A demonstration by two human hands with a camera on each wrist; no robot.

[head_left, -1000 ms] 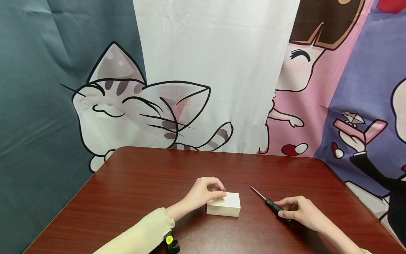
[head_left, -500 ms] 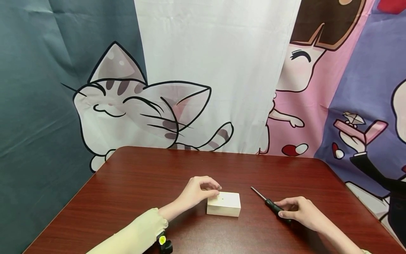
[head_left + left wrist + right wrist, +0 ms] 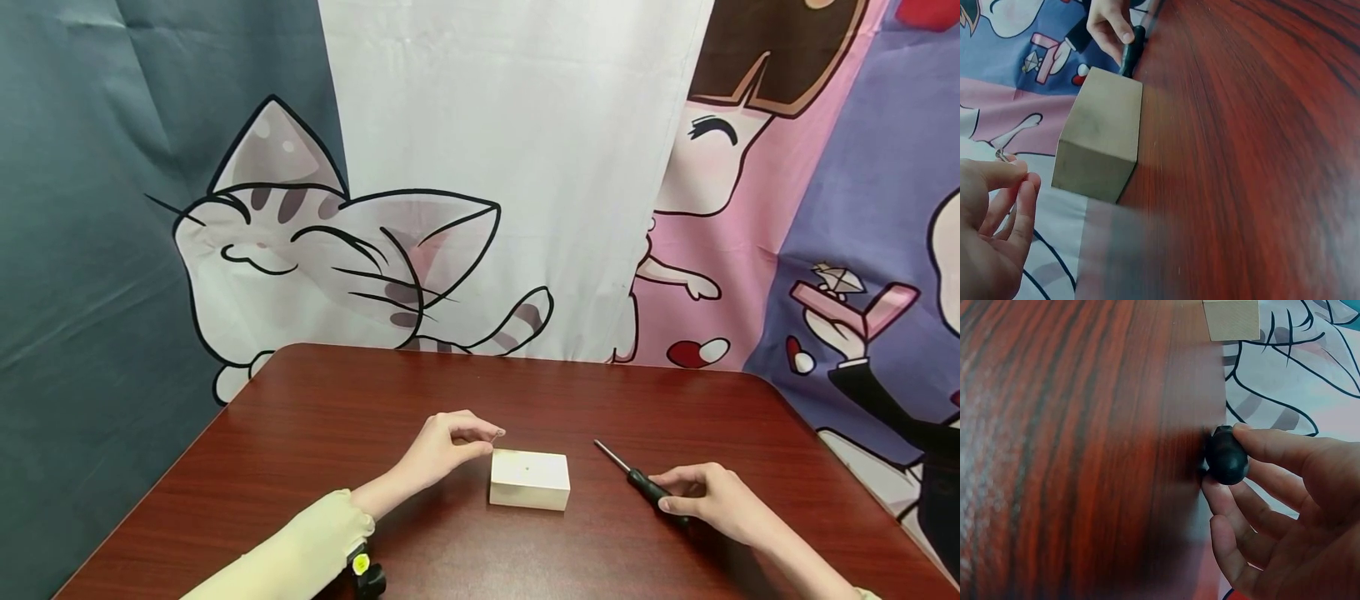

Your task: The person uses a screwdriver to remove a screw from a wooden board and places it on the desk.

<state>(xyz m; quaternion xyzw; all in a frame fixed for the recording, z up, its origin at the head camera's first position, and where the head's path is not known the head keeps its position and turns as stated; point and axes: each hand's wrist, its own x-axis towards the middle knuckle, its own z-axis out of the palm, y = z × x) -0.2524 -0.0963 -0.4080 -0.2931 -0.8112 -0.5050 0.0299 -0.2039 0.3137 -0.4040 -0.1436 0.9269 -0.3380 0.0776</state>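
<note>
A pale wooden block (image 3: 529,480) sits on the table with a small dark hole in its top. Just off its left far corner, my left hand (image 3: 444,446) pinches a small metal screw (image 3: 999,154) between thumb and fingertips; most of the screw is hidden by the fingers. To the right of the block, my right hand (image 3: 711,500) grips the black handle of a screwdriver (image 3: 643,485). The screwdriver's metal shaft points away and to the left, its tip apart from the block. In the right wrist view, the handle's rounded end (image 3: 1229,459) shows between thumb and fingers.
The dark red-brown wooden table (image 3: 360,400) reaches back to a curtain (image 3: 510,125) printed with a cartoon cat and figures. A black wrist device (image 3: 369,577) is on the left forearm, by the pale yellow sleeve.
My left hand has lifted the screw from the block's top and moved left, baring the hole. The right hand, screwdriver and block stay where they were.
</note>
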